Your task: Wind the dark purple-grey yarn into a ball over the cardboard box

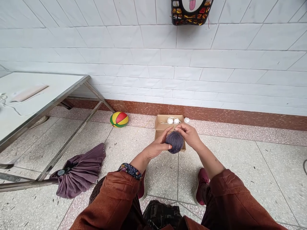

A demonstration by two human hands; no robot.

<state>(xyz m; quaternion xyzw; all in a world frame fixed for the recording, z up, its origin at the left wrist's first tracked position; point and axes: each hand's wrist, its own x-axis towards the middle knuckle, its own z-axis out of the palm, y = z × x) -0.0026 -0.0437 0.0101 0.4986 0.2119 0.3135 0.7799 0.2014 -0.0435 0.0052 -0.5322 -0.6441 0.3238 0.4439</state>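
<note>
A dark purple-grey ball of yarn [174, 142] is held by my left hand [157, 147], with the thumb on its near side and the fingers around its left and far sides. At the ball's upper right, the thumb and forefinger of my right hand [189, 134] are pinched together; what is between them is too small to make out. Beyond and below my hands, an open cardboard box [157, 119] sits on the floor. White balls of yarn [170, 120] with loose strands lie at its far end. Another white ball [186, 120] shows just to the right of the box.
A multicoloured ball [119, 119] lies near the wall. A folded purple umbrella [81, 172] rests by the metal legs of a white-topped table [55, 83] at left. Above, a black patterned bag [192, 17] is against the tiled wall. My shoes [201, 185] flank the space below my hands.
</note>
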